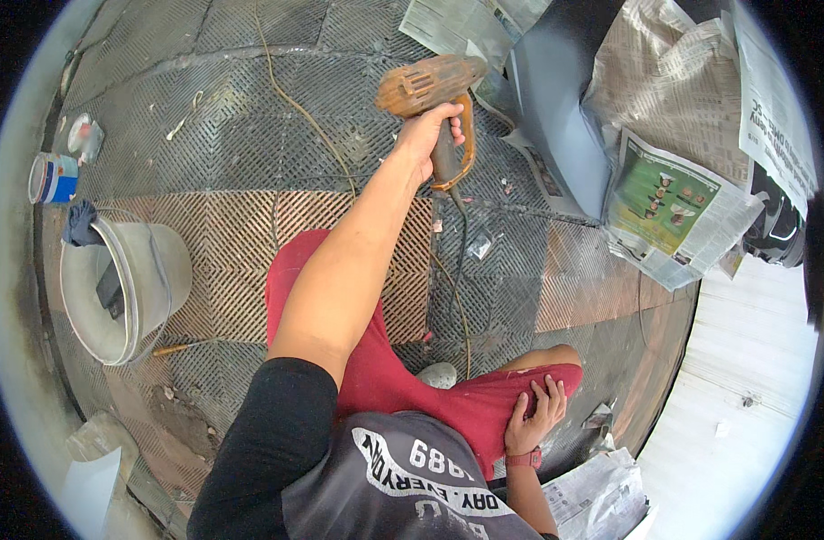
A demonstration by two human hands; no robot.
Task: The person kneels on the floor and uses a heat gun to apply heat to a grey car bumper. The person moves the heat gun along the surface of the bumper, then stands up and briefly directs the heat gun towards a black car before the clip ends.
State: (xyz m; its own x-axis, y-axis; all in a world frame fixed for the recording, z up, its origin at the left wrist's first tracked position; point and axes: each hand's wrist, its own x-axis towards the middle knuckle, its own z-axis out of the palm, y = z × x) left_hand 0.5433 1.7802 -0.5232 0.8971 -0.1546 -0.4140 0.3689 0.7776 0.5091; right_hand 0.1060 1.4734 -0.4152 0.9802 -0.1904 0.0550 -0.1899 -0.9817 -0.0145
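My left hand (pixel 427 139) is wrapped round the dark grip of a worn orange-brown heat gun (pixel 425 85), my arm stretched out in front of me. Its nozzle end points right, close to a smooth grey-blue curved panel (pixel 556 108), without my being able to tell if they touch. From the bottom of the grip a dark cord (pixel 464 225) drops to the mat. My right hand (pixel 540 414) lies on my right knee over red shorts (pixel 466 405), fingers spread and holding nothing.
Newspaper sheets (pixel 673 202) cover parts around the panel. At left stand a whitish bucket (pixel 156 270) with a dark cloth on its rim and a blue-labelled can (pixel 54 178). A screwdriver-like tool (pixel 174 348) lies beside the bucket. A yellowish cord (pixel 309 117) crosses the ridged mats.
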